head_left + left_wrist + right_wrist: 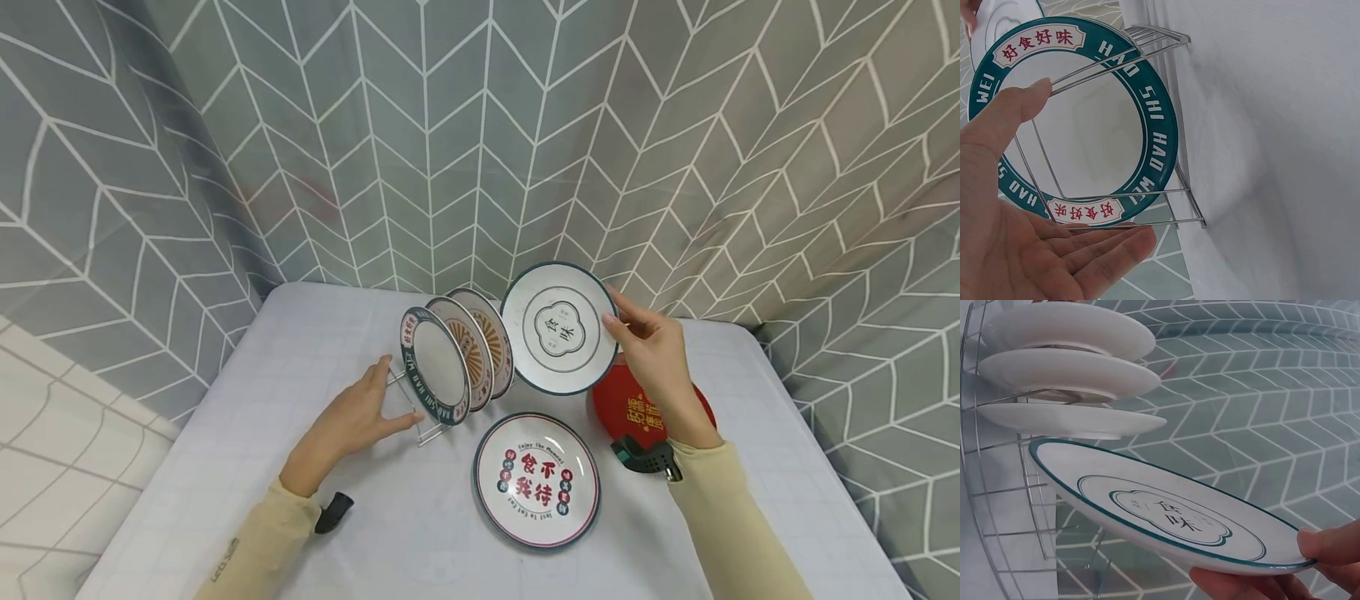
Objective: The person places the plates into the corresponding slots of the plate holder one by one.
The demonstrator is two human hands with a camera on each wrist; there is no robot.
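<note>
In the head view, my right hand (652, 354) pinches the rim of a white plate (561, 329) with a green edge. The right wrist view shows that plate (1172, 515) tilted, my thumb over its rim and fingers below. It is held beside three plates standing upright in a wire dish rack (431, 433). The nearest of these, a green-rimmed plate (438, 362), faces my left hand (356, 417). In the left wrist view, this hand (1041, 250) holds the rack's end between thumb and fingers, the thumb on one wire and the fingers along another.
A white plate with red lettering (536, 483) lies on the white tabletop (390, 533) in front of the rack. Partly under my right forearm is a red plate (611, 404) with gold lettering. A patterned curtain (465, 150) hangs behind the table.
</note>
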